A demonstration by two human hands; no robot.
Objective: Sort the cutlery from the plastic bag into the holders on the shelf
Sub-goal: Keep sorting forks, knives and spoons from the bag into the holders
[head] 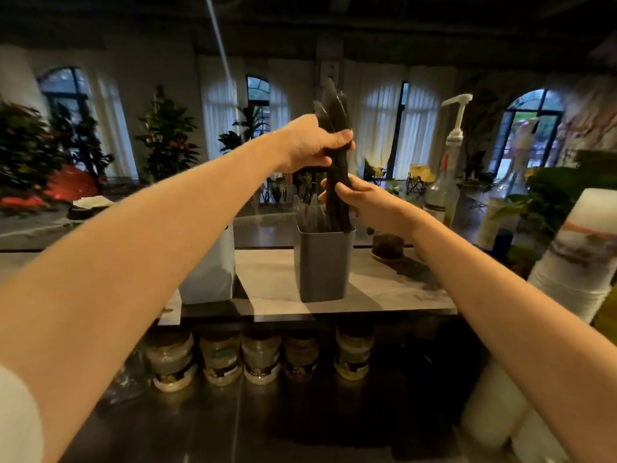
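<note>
black bundle partway into the grey holder

you hold a bundle of black cutlery [334, 108] upright over the shelf [400, 289]. its lower ends are inside the mouth of the grey holder [322, 269] and its tops stand well above the rim. your left grip [314, 145] is clamped round the upper part of the bundle, thumb across the front. your right grip [357, 198] pinches the stems lower down, just above the rim. neither grip is free.

the tops are dark and blurred, so you cannot tell whether these are spoons, forks or knives. a few paler, clear-wrapped pieces [309, 212] stand in the same holder, to the left of the bundle.

a white holder [213, 272] stands just beside the grey one on its left, partly hidden by your left arm. what it holds, if anything, does not show. the plastic bag cannot be picked out in this view, so how much is left in it is unknown.

as a judgement, this load is close to done but not finished. the bundle is in the holder's mouth, yet both grips are on it and it is probably not seated on the bottom. what is left is to lower it, let go with both grips, then deal with whatever remains in the bag.

a pump bottle [449, 155] and a stack of cups [574, 262] stand to the right. a row of jars [260, 359] sits on the worktop below the shelf.
</note>
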